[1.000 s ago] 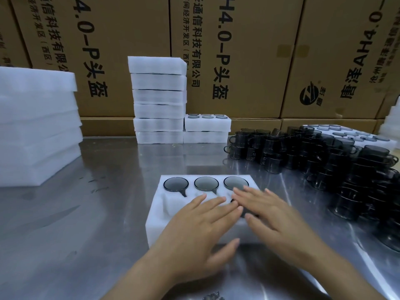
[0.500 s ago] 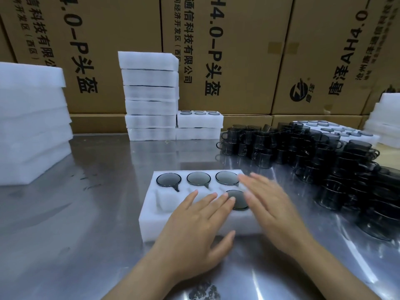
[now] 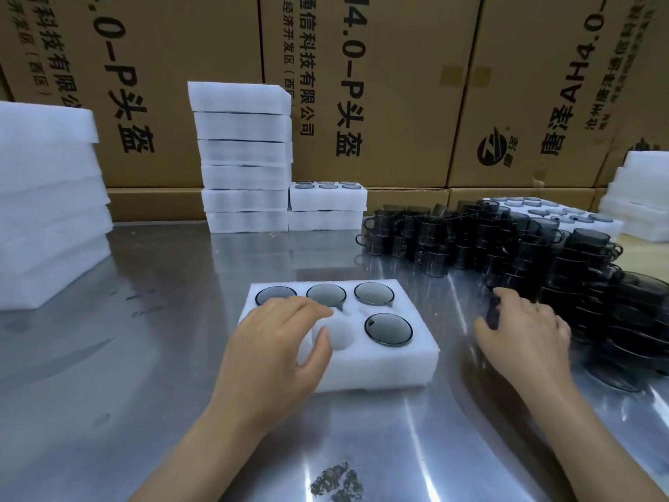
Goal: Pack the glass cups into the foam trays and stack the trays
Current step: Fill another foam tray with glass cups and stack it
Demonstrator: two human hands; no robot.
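Foam tray point(image 3: 380, 367) at centre of the steel table point(image 3: 152, 356), four dark glass cups seated: three along its 12 o'clock edge, one point(image 3: 388, 329) at its 3 o'clock side. Left hand point(image 3: 275, 349) rests on the tray, fingers loosely curled, holding nothing. Right hand point(image 3: 525, 331), at 3 o'clock of the tray, reaches the loose cup pile point(image 3: 543, 244); grip cannot be told. Packed tray stack point(image 3: 246, 157) at 12 o'clock.

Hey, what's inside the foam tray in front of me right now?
The foam tray holds four dark glass cups: three in the back row, one front right. The front middle pocket is empty. The left hand covers the front left pocket, so its contents cannot be seen.
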